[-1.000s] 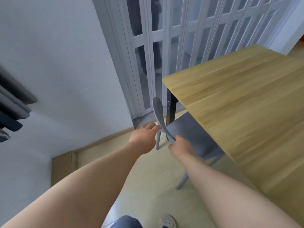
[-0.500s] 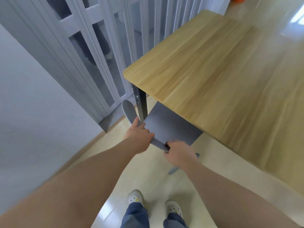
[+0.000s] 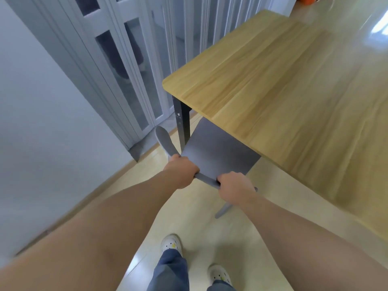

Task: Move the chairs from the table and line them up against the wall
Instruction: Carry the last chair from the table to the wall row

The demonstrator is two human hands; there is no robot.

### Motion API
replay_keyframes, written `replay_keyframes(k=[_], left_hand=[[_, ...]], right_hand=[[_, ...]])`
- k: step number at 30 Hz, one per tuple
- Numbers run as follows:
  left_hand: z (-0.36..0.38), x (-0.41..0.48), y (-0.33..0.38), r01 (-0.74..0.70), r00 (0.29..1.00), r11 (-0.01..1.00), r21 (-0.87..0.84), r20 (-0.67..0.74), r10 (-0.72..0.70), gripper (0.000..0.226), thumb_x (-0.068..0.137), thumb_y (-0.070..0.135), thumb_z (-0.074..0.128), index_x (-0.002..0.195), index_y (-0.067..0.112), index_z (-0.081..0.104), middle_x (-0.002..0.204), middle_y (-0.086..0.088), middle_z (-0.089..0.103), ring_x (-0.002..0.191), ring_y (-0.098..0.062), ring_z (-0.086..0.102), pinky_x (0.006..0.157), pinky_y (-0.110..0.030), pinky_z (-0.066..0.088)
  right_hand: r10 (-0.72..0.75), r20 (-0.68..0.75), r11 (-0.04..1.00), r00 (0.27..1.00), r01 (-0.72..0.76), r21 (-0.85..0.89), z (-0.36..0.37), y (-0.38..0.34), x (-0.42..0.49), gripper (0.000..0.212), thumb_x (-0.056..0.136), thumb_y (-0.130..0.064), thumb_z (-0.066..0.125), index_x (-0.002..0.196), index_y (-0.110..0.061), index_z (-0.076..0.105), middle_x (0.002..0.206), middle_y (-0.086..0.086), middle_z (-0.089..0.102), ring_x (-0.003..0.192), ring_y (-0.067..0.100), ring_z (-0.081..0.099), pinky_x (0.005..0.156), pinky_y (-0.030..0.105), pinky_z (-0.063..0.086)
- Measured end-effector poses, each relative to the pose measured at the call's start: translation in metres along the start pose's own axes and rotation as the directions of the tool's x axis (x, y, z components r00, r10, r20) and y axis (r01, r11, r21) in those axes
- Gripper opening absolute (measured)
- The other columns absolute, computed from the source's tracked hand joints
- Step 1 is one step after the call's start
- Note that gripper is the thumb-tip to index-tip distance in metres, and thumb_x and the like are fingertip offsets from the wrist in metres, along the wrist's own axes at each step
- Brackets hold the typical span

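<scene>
A grey chair [image 3: 216, 152] stands with its seat partly tucked under the corner of a light wooden table [image 3: 283, 80]. Its curved backrest faces me. My left hand [image 3: 181, 172] is closed around the backrest's top edge toward its left end. My right hand [image 3: 234, 189] grips the same edge further right. One grey chair leg [image 3: 223, 210] shows below my right wrist; the other legs are hidden. The table's black leg [image 3: 183, 124] stands just behind the backrest.
A plain white wall [image 3: 42, 122] runs along the left with a wooden skirting board. A white folding door with glass panes [image 3: 134, 59] stands behind the table. My feet in white shoes [image 3: 171, 244] are on the pale floor below.
My left hand went from open beside the backrest to closed on it. Both hands now grip the chair. The view has tilted down, showing my feet.
</scene>
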State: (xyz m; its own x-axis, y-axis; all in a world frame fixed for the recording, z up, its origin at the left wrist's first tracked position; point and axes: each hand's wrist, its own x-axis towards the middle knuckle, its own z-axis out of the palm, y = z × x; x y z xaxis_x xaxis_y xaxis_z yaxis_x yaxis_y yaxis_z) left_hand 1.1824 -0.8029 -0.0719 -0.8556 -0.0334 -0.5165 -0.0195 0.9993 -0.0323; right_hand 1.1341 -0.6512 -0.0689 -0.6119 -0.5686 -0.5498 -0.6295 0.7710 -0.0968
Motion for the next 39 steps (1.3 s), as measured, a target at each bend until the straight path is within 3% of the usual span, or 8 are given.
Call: replay_keyframes(k=[5, 9, 13, 15, 19, 26, 32, 39], left_hand=[[0.019, -0.037, 0.033, 0.120, 0.992, 0.987, -0.110, -0.024, -0.124, 0.029, 0.092, 0.005, 0.038, 0.092, 0.025, 0.059, 0.090, 0.002, 0.059, 0.088, -0.019, 0.049, 0.079, -0.025, 0.028], [0.039, -0.063, 0.062, 0.208, 0.974, 0.961, -0.182, -0.046, -0.220, 0.034, 0.089, 0.003, 0.037, 0.100, 0.022, 0.063, 0.101, 0.002, 0.064, 0.104, -0.020, 0.056, 0.080, -0.024, 0.025], [0.056, -0.094, 0.091, 0.295, 0.954, 0.936, -0.191, 0.012, -0.298, 0.034, 0.087, -0.002, 0.038, 0.104, 0.016, 0.060, 0.088, 0.003, 0.047, 0.102, -0.023, 0.054, 0.079, -0.024, 0.026], [0.066, -0.111, 0.101, 0.328, 0.945, 0.921, -0.212, 0.060, -0.322, 0.033, 0.087, -0.002, 0.039, 0.104, 0.016, 0.061, 0.092, -0.001, 0.054, 0.099, -0.023, 0.053, 0.077, -0.023, 0.030], [0.092, -0.133, 0.114, 0.365, 0.931, 0.906, -0.212, 0.108, -0.349, 0.038, 0.088, 0.002, 0.043, 0.115, 0.023, 0.060, 0.119, 0.003, 0.065, 0.115, -0.022, 0.057, 0.097, -0.029, 0.044], [0.117, -0.169, 0.156, 0.394, 0.919, 0.904, -0.166, 0.079, -0.386, 0.038, 0.090, 0.004, 0.046, 0.122, 0.021, 0.057, 0.128, 0.001, 0.060, 0.123, -0.022, 0.054, 0.106, -0.029, 0.037], [0.144, -0.214, 0.203, 0.432, 0.894, 0.888, -0.159, 0.207, -0.398, 0.040, 0.092, 0.001, 0.049, 0.129, 0.013, 0.052, 0.132, -0.004, 0.058, 0.122, -0.026, 0.057, 0.094, -0.032, 0.047], [0.174, -0.246, 0.258, 0.430, 0.895, 0.887, -0.171, 0.208, -0.394, 0.039, 0.090, -0.003, 0.048, 0.126, 0.011, 0.054, 0.125, -0.006, 0.062, 0.115, -0.029, 0.061, 0.087, -0.033, 0.049]], right_hand=[[-0.115, -0.006, 0.990, 0.993, 0.114, -0.077, 0.017, 0.008, -0.028, 0.030, 0.089, -0.007, 0.041, 0.113, -0.010, 0.060, 0.115, 0.011, 0.065, 0.107, 0.030, 0.061, 0.074, 0.029, 0.041], [-0.216, -0.037, 0.968, 0.976, 0.209, -0.136, 0.035, 0.014, -0.054, 0.031, 0.089, -0.007, 0.042, 0.113, -0.011, 0.061, 0.117, 0.011, 0.065, 0.110, 0.030, 0.060, 0.078, 0.029, 0.042], [-0.340, -0.012, 0.921, 0.941, 0.330, -0.206, 0.056, 0.013, -0.085, 0.030, 0.088, -0.008, 0.044, 0.114, -0.009, 0.061, 0.115, 0.012, 0.066, 0.108, 0.032, 0.062, 0.077, 0.029, 0.044], [-0.402, 0.021, 0.886, 0.915, 0.395, -0.242, 0.068, 0.011, -0.099, 0.030, 0.088, -0.009, 0.045, 0.114, -0.008, 0.060, 0.115, 0.013, 0.066, 0.107, 0.032, 0.062, 0.072, 0.029, 0.038], [-0.461, 0.073, 0.840, 0.884, 0.461, -0.286, 0.084, 0.003, -0.121, 0.029, 0.091, -0.009, 0.044, 0.116, -0.007, 0.058, 0.117, 0.013, 0.064, 0.110, 0.032, 0.061, 0.071, 0.029, 0.035], [-0.446, 0.112, 0.824, 0.888, 0.457, -0.334, 0.114, 0.001, -0.162, 0.029, 0.090, -0.008, 0.045, 0.116, -0.006, 0.057, 0.119, 0.014, 0.064, 0.111, 0.032, 0.061, 0.078, 0.030, 0.043], [-0.391, 0.193, 0.823, 0.900, 0.436, -0.364, 0.146, -0.001, -0.207, 0.030, 0.087, -0.008, 0.048, 0.115, -0.008, 0.059, 0.120, 0.013, 0.063, 0.112, 0.032, 0.061, 0.082, 0.031, 0.047], [-0.347, 0.212, 0.803, 0.913, 0.407, -0.436, 0.189, 0.009, -0.264, 0.037, 0.087, 0.008, 0.050, 0.121, -0.005, 0.058, 0.126, 0.012, 0.061, 0.119, 0.031, 0.058, 0.091, 0.034, 0.048]])
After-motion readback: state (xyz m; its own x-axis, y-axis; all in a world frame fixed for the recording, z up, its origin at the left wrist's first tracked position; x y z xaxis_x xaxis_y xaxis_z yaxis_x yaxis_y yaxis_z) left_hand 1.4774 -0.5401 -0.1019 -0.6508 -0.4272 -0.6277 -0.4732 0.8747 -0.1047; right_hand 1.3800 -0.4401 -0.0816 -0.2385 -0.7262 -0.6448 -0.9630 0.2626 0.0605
